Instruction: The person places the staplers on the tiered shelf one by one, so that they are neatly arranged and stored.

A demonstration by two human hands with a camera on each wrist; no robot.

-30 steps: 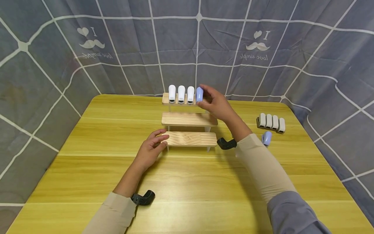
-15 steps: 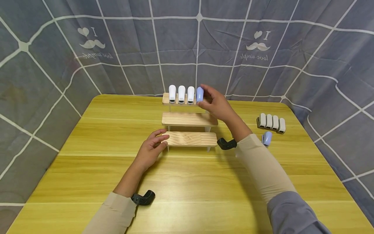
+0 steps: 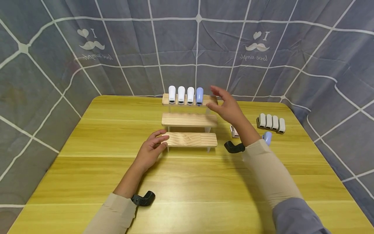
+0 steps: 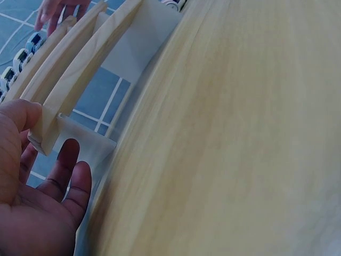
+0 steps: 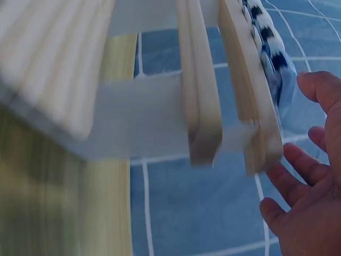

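Note:
A three-tier wooden display shelf (image 3: 190,139) stands mid-table. On its top tier, several small staplers stand upright in a row: white staplers (image 3: 181,95) on the left and a blue stapler (image 3: 199,96) at the right end. My left hand (image 3: 150,151) holds the left end of the lowest tier; in the left wrist view its thumb (image 4: 24,113) lies against the board's end. Just right of the blue stapler, my right hand (image 3: 229,105) has its fingers spread apart and holds nothing. The right wrist view shows it beside the top tier's end (image 5: 261,144).
Several pale staplers (image 3: 271,122) lie in a row at the table's right side. Another blue stapler (image 3: 267,137) is partly behind my right sleeve. A pale pinkish object (image 3: 234,131) lies by my right wrist. A grey checked curtain (image 3: 131,42) hangs behind the table.
My right hand has let go of the blue stapler and moved right. The stapler stands by itself at the row's end, and the pinkish object has come into sight. My left hand has stayed put.

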